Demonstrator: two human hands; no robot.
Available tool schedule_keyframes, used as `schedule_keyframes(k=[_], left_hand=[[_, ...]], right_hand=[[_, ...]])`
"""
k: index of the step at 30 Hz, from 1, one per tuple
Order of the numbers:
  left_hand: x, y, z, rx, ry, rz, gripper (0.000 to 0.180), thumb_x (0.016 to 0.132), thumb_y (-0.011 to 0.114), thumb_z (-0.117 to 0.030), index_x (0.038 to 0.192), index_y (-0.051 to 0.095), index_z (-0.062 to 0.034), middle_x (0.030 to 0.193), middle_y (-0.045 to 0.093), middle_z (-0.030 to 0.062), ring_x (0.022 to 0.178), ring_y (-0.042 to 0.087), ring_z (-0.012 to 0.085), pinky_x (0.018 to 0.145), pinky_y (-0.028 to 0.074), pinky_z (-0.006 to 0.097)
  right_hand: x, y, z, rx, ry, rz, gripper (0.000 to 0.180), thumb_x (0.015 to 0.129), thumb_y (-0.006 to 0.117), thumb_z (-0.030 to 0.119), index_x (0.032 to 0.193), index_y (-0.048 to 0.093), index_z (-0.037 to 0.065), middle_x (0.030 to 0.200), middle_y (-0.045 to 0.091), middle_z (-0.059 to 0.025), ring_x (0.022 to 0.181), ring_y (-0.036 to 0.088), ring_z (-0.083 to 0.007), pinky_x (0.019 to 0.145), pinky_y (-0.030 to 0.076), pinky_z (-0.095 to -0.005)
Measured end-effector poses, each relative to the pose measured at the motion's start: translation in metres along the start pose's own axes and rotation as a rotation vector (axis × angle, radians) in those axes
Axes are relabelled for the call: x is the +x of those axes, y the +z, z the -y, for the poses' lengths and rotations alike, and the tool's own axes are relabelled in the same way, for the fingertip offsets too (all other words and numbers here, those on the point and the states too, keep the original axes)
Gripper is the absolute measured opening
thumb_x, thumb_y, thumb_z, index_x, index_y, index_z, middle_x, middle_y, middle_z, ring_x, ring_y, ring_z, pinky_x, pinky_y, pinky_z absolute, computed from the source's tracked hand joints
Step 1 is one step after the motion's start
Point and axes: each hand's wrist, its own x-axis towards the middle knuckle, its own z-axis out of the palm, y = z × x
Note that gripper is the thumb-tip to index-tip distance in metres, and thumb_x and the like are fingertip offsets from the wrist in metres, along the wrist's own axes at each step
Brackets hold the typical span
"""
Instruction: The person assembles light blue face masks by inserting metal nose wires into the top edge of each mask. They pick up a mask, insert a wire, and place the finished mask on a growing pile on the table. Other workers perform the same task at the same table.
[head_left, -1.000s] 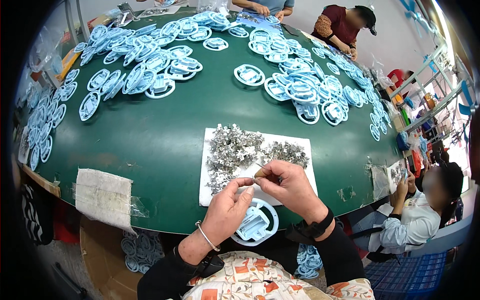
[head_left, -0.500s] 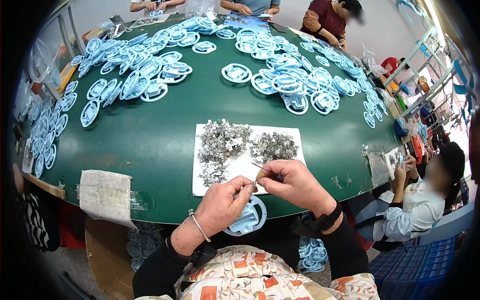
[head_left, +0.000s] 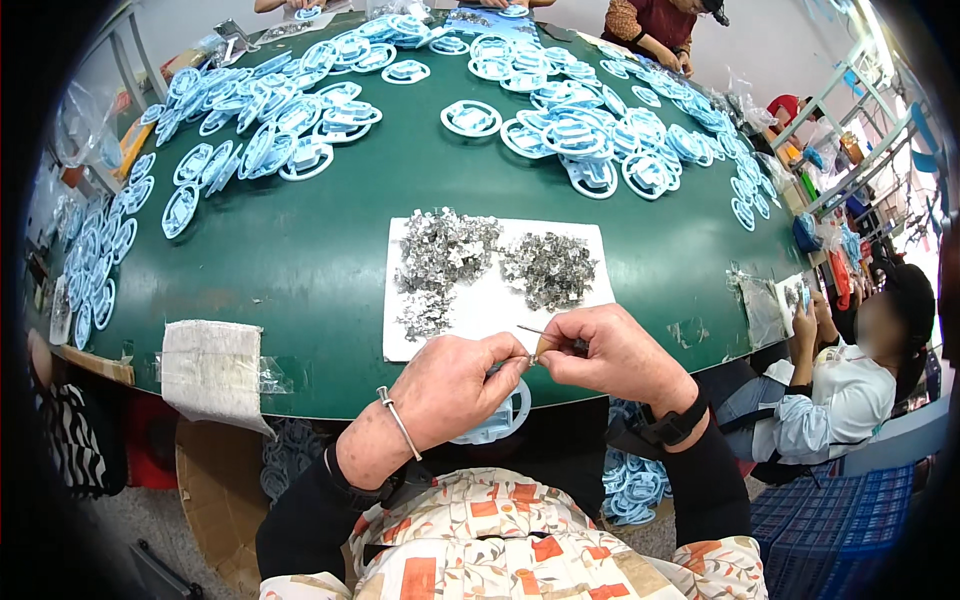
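**Small metal parts worked at the white sheet**

While both hands meet just below the white sheet (head_left: 480, 320), the left hand (head_left: 455, 385) is clenched around a small part that I cannot see well, and the right hand (head_left: 615, 355) pinches a thin metal pin (head_left: 535, 330) with a wooden-coloured handle between its fingers (head_left: 560, 350). A light blue plastic ring (head_left: 500, 420) lies under the left hand, at the desk (head_left: 320, 250) edge below the sheet. To do this step well, I judge the pin tip must stay steady and the hands close together, so the small part does not slip. On the sheet lie two heaps of metal clips (head_left: 445, 250), grey, shiny and tangled. Beyond the sheet, many blue ring-shaped frames (head_left: 590, 140) are spread, smooth and flat, on the green surface.
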Motion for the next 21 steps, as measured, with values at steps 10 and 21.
schedule_keyframes(k=[10, 21], left_hand=[[0.008, 0.004, 0.002, 0.019, -0.006, 0.047, 0.022, 0.098, 0.063, -0.023, 0.105, 0.073, -0.0046, 0.073, 0.068, 0.0171, 0.062, 0.067, 0.0282, 0.061, 0.053, 0.036], [0.005, 0.028, 0.042, -0.464, -0.416, -0.134, 0.028, 0.105, 0.051, -0.013, 0.123, 0.064, 0.0049, 0.105, 0.072, 0.0060, 0.091, 0.065, 0.0081, 0.081, 0.054, 0.026]], right_hand=[[-0.003, 0.002, -0.017, 0.068, 0.033, -0.051, 0.012, 0.089, 0.068, 0.009, 0.088, 0.068, -0.002, 0.066, 0.060, -0.0020, 0.061, 0.051, -0.0072, 0.057, 0.043, -0.0274], [-0.010, 0.054, -0.045, 0.231, -0.032, -0.470, 0.008, 0.089, 0.070, 0.001, 0.096, 0.069, -0.003, 0.083, 0.065, -0.0022, 0.066, 0.054, -0.0037, 0.059, 0.045, -0.0206]])
